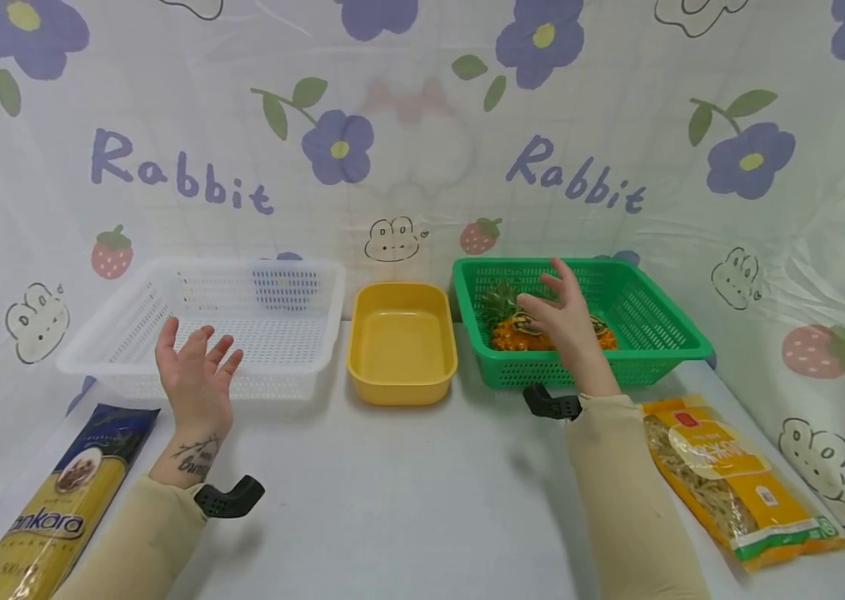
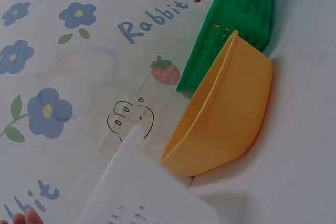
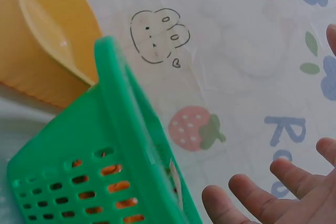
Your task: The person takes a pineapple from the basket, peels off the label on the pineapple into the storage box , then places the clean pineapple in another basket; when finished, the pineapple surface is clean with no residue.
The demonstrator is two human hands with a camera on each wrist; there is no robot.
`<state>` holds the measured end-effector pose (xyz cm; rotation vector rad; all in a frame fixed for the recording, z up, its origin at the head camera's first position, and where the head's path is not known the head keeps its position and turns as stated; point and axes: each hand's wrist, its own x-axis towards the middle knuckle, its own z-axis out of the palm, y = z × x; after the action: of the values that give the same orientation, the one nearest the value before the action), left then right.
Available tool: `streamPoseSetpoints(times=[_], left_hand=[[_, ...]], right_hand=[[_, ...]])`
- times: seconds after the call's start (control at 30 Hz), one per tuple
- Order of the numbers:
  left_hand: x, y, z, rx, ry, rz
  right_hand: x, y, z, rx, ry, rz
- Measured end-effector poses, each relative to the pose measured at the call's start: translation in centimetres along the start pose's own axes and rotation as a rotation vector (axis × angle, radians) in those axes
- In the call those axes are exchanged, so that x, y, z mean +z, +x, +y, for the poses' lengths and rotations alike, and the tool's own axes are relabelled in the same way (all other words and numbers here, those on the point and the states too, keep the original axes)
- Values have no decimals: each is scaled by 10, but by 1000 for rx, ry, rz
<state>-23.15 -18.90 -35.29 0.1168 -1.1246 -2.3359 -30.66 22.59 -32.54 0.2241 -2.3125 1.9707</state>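
Observation:
My left hand (image 1: 196, 379) is raised in front of the white basket (image 1: 302, 358), fingers spread and holding nothing. Over the front of the green basket (image 1: 662, 346) hovers my right hand (image 1: 561, 321), also with loose, parted fingers and nothing in them. Inside that green basket lies an orange pineapple-like item (image 1: 516, 336) with green leaves and a dark label, partly hidden by the right hand. In the right wrist view, orange shows through the holes of the green basket (image 3: 63, 150). The white basket holds nothing that I can see.
Between the baskets stands a yellow tub (image 1: 402, 392). A long spaghetti pack (image 1: 66, 500) lies at the left edge of the white table (image 1: 392, 517). At the right lies an orange and yellow bag of pasta (image 1: 737, 483). A patterned curtain (image 1: 407, 125) hangs behind.

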Motion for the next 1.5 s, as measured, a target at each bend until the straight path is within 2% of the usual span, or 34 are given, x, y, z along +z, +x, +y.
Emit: streamPoseSetpoints(times=[0.1,0.23,0.37,0.43,0.53,0.67,0.73,0.87,1.03,1.2,1.3,1.5], left_hand=[[-8,1,2,-42,-36,123],[-18,5,2,-63,38,280],[-28,8,2,-149,184,407],[-32,11,4,-216,153,443],[-36,16,5,-287,26,463],[-39,21,5,-351,-177,464],[-40,24,5,-371,-246,475],[-42,30,4,-385,-325,489],[-44,34,2,-400,-355,485],[-47,36,1,-418,-304,479],[-48,36,0,-415,-285,471],[-49,36,0,-400,-316,446]], right_hand=[[-4,0,3,12,-34,5],[-7,0,7,28,-122,2],[-8,1,9,20,-278,1],[-8,4,7,23,-381,-3],[-7,10,2,47,-563,-25],[-10,17,-6,116,-760,-100],[-11,20,-9,160,-819,-149],[-11,27,-11,208,-891,-236],[-8,32,-9,242,-947,-306],[-2,36,0,269,-1001,-355],[1,39,4,278,-1042,-364],[6,41,8,306,-1096,-348]])
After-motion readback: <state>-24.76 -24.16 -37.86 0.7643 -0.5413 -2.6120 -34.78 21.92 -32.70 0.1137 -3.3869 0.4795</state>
